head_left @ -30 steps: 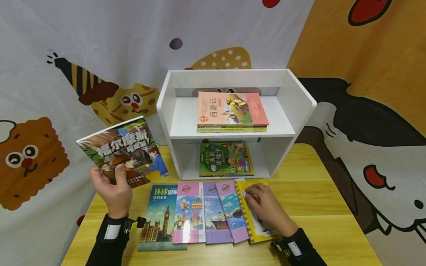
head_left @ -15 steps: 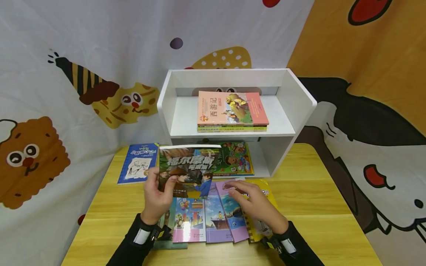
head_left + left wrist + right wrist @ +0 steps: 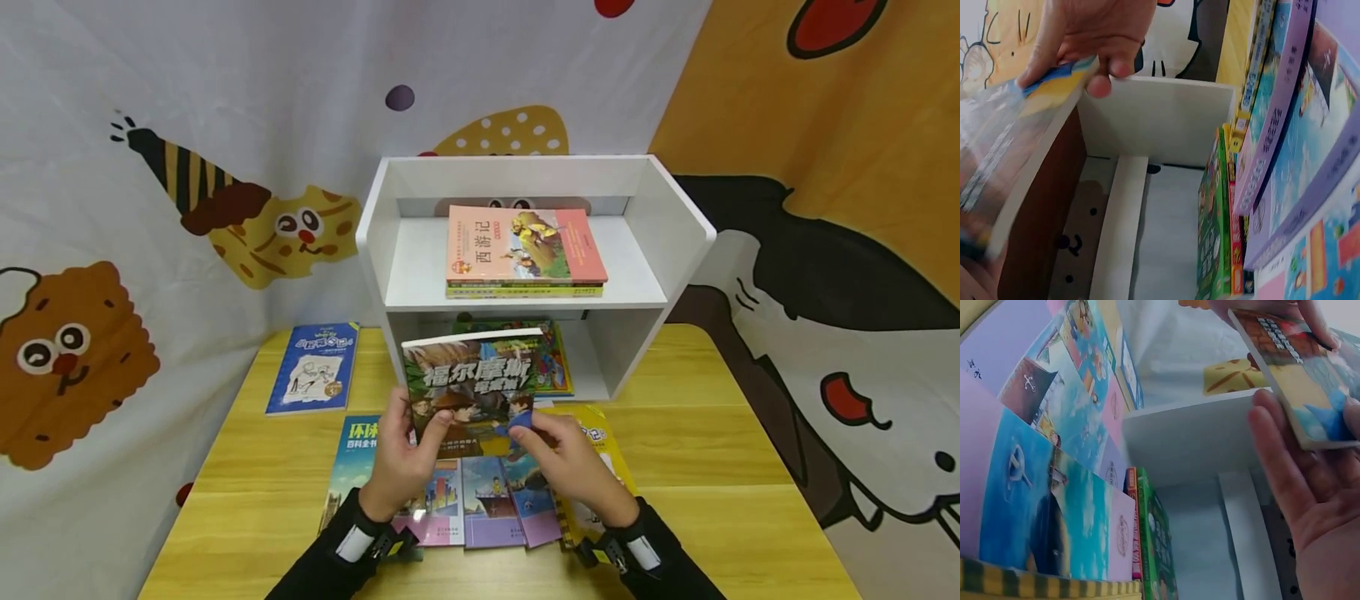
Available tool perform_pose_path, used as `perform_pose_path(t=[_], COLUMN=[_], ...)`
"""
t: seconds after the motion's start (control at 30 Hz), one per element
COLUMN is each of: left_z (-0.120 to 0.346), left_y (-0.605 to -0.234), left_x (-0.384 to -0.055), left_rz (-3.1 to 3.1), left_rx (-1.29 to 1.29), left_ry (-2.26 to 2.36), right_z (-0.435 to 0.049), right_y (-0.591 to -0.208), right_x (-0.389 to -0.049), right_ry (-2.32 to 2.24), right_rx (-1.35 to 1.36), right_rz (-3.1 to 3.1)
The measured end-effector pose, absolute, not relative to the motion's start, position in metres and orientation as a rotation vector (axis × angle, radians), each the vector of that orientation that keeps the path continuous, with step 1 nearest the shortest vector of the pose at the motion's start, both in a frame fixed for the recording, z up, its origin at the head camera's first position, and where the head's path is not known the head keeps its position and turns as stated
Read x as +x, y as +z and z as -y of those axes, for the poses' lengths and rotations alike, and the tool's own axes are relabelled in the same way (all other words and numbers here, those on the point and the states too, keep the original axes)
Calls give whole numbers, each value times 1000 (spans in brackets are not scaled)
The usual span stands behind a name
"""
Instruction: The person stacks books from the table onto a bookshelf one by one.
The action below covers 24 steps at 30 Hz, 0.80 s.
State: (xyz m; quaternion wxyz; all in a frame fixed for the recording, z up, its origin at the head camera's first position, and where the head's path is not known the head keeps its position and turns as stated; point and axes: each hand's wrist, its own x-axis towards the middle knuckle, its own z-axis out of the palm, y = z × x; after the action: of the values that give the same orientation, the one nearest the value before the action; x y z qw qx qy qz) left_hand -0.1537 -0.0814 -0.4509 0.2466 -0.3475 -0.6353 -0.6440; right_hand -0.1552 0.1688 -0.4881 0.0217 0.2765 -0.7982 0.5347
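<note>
Both hands hold a picture-covered book (image 3: 480,392) with large white lettering, raised and tilted in front of the shelf's lower compartment. My left hand (image 3: 401,458) grips its left side, thumb across the cover. At the lower right corner, my right hand (image 3: 581,471) pinches it, thumb on the cover and fingers behind, as the right wrist view shows on the book (image 3: 1304,381). Beneath lie a teal book (image 3: 352,454), a pink-bordered book (image 3: 444,504), purple-bordered books (image 3: 491,504) and a yellow book (image 3: 611,450), partly hidden by the hands and held book.
A white two-tier shelf (image 3: 637,283) stands at the back of the wooden table (image 3: 720,467). A stack topped by a pink book (image 3: 525,246) lies on its upper tier. Green-covered books (image 3: 558,367) lie below, partly covered. A blue book (image 3: 313,367) lies left of the shelf.
My left hand has carried the book rightward from the left side to the front of the shelf, uncovering the blue book. My right hand has left the yellow book and taken the held book's corner.
</note>
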Motion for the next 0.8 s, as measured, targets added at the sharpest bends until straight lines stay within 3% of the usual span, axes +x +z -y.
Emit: perform_pose_path(t=[0.3,0.57,0.8], left_z=[111,123,115], left_y=[-428,-446,-448], left_x=[-159,-179,-175], left_rz=[1876,2167,2209], left_rx=[-800,-1049,-988], left_ry=[-1581,-1255,-1347], right_z=[-192,-209,-209], right_y=[-477,-465,-463], right_x=[-161,-171,-168], right_ry=[1471,1064,1415], right_rx=[857,973,727], right_rz=[2352,2325,2356])
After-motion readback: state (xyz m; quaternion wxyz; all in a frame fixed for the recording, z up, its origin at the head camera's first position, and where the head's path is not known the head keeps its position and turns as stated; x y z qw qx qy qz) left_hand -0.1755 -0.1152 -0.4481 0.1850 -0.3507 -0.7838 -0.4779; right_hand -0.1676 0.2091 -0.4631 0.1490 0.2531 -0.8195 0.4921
